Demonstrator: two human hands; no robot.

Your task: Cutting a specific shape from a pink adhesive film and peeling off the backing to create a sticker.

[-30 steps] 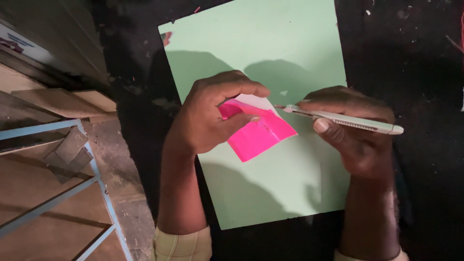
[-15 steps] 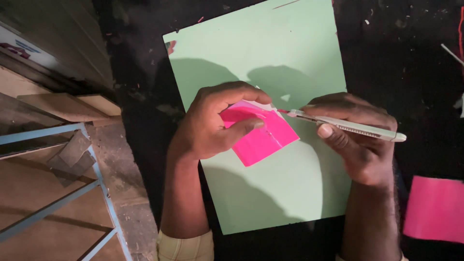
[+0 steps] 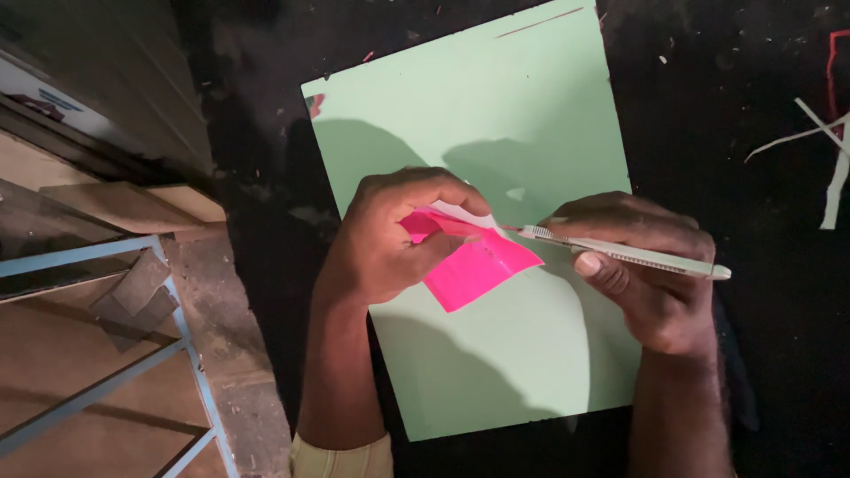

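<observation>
On green sheet point(image 3: 531, 354): left hand point(image 3: 390, 239) pinches pink paper point(image 3: 474, 265); right hand point(image 3: 651, 274) grips slim cutter point(image 3: 629, 255), tip at paper edge.

A bright pink paper piece point(image 3: 474, 265) lies on a pale green sheet point(image 3: 496, 133) over a black surface point(image 3: 735, 106). The cutter point(image 3: 629, 255) is off-white, the frame point(image 3: 88, 257) light blue.

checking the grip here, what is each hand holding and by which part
The left hand pinches the pink paper piece at its upper left end. The right hand grips the slim white cutter along its handle.
</observation>
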